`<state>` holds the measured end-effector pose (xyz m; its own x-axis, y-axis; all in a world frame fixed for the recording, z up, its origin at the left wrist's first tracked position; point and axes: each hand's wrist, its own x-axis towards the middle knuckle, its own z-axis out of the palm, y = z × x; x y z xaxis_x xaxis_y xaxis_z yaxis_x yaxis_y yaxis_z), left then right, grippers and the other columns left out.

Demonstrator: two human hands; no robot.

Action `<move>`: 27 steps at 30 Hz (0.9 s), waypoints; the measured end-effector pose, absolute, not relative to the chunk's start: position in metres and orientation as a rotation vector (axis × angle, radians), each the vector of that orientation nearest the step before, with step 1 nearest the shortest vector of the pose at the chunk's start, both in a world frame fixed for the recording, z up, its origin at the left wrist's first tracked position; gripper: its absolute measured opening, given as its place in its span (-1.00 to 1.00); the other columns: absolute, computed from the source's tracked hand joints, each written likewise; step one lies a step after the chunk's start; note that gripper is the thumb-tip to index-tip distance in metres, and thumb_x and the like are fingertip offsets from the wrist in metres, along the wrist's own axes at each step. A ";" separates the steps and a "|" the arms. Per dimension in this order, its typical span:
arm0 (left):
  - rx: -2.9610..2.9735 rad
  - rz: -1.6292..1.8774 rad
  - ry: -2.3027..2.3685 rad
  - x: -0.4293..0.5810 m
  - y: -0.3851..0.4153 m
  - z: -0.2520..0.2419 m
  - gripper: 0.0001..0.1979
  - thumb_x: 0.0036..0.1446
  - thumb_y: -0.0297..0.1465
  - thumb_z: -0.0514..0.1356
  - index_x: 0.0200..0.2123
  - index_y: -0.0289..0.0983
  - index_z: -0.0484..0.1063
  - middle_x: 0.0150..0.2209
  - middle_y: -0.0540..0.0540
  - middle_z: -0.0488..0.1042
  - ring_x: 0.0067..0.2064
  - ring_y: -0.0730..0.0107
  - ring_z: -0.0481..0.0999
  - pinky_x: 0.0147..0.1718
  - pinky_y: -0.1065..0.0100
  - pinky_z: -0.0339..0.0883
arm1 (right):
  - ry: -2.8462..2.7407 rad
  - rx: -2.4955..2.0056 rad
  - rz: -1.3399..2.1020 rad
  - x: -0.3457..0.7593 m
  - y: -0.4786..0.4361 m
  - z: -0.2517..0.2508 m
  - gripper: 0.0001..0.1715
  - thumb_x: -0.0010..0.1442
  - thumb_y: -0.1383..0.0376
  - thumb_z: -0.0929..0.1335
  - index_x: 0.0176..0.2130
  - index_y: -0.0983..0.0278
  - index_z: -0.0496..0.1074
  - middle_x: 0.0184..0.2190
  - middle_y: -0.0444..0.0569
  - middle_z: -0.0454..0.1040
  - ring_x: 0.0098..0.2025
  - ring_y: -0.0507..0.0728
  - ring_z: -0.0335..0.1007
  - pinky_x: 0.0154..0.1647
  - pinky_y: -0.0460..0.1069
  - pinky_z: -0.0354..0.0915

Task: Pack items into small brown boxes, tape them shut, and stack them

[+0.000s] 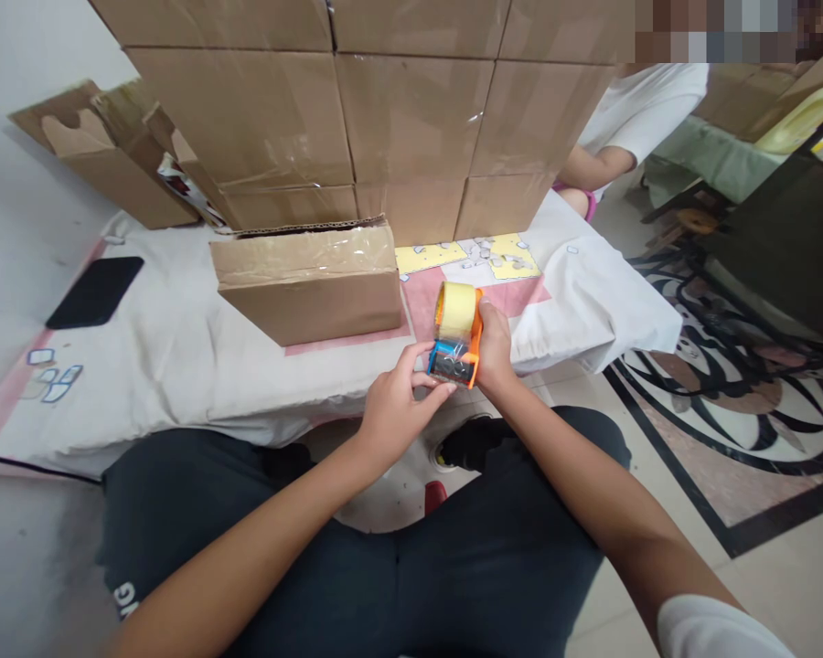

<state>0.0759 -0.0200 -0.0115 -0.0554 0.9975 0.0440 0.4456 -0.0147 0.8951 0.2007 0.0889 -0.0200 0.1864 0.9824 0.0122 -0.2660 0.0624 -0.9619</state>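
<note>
My right hand [496, 345] is wrapped around the orange side of a tape dispenser [453, 361], which carries a roll of yellowish packing tape [458, 309]. At the dispenser's blue and black front end, the fingers of my left hand [404, 393] pinch from the left, thumb below and index finger above. Whether they have hold of the tape's loose end or the dispenser's edge is too small to make out. Just left of the dispenser, a narrow cardboard box [315, 306] stands on the cloth-covered table [178, 356], clear tape shining along its top.
A wall of stacked, taped cartons [411, 119] rises behind the box. Open cardboard boxes [110, 174] lean at the far left, and a black phone-like slab [96, 292] lies on the cloth. Another person [648, 119] sits beyond the table's right end, near a dark chair [782, 228].
</note>
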 end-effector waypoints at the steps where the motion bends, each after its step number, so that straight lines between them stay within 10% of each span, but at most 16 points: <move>1: 1.538 1.026 1.584 0.076 -0.020 -0.011 -0.49 0.13 -0.25 0.31 0.14 -0.04 0.27 -0.36 0.17 0.65 -0.55 0.45 0.43 -0.25 0.34 0.28 | -0.885 -1.070 1.168 0.201 0.089 -0.020 -0.48 0.08 -0.13 0.40 -0.47 0.23 0.27 -0.52 -0.23 0.23 -0.45 0.00 0.15 -0.45 -0.07 0.16; 27: 1.529 0.992 1.560 0.075 -0.022 -0.001 -0.51 0.13 -0.31 0.29 0.12 -0.08 0.27 -0.36 0.14 0.66 -0.54 0.44 0.46 -0.24 0.34 0.33 | -0.853 -1.082 1.212 0.199 0.085 -0.020 -0.51 0.09 -0.11 0.39 -0.46 0.21 0.26 -0.52 -0.22 0.23 -0.44 0.02 0.17 -0.45 -0.05 0.21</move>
<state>0.0748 -0.0216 -0.0013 -0.0311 0.9994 0.0177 0.4399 -0.0022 0.8980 0.1991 0.0850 -0.0203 0.1770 0.9833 -0.0427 -0.2920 0.0110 -0.9563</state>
